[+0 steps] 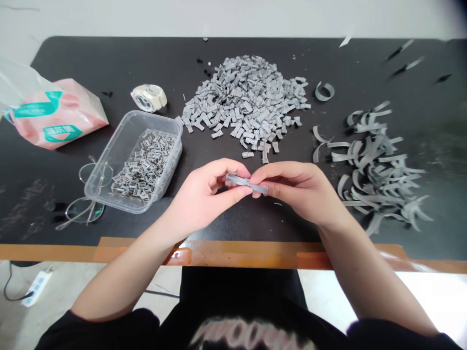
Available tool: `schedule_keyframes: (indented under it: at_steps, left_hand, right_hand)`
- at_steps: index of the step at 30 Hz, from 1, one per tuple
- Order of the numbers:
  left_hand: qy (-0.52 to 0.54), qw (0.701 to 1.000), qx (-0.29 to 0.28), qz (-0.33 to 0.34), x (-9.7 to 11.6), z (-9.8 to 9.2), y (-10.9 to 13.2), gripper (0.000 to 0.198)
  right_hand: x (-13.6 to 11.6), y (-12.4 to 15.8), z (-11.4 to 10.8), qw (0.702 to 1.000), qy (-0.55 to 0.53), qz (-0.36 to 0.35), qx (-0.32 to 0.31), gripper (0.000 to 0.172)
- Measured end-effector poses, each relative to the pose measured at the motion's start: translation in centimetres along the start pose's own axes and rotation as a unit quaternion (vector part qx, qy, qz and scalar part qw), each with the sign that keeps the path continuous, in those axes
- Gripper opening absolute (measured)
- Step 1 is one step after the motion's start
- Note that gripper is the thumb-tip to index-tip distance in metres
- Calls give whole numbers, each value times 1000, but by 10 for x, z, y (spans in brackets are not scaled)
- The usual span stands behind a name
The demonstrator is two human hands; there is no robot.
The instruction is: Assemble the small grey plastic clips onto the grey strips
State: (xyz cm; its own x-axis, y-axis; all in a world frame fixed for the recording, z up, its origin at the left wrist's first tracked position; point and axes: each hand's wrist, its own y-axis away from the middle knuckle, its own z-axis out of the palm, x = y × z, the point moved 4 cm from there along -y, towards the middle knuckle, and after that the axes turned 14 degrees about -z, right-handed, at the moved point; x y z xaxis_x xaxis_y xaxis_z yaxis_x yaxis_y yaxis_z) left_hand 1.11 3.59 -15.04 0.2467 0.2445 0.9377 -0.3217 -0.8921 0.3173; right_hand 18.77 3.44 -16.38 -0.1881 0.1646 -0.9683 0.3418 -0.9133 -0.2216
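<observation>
A short grey strip is pinched between both hands just above the table's front part. My left hand grips its left part between thumb and fingers. On its right end, the thumb and fingers of my right hand are closed. The two hands' fingertips meet near the strip's middle and hide part of it. Beyond the hands lies a large pile of small grey pieces. To the left, a clear plastic box holds many small metal-looking clips. Curved grey strips lie in a loose heap at the right.
On the black table are a white watch, eyeglasses partly behind the box, and a pink packet. A single curled strip lies right of the pile. Pen-like items are at the back right.
</observation>
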Motion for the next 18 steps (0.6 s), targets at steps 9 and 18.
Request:
schedule_keyframes:
  at_steps: [9,18]
  left_hand:
    - [-15,999,3,32,0,1,-1,13]
    - [-170,977,59,118,7,1,0,3]
  right_hand:
    - [-2,-1,-1,1000,11,1,7,11]
    - [4,-1,-1,998,-18,37,57,19]
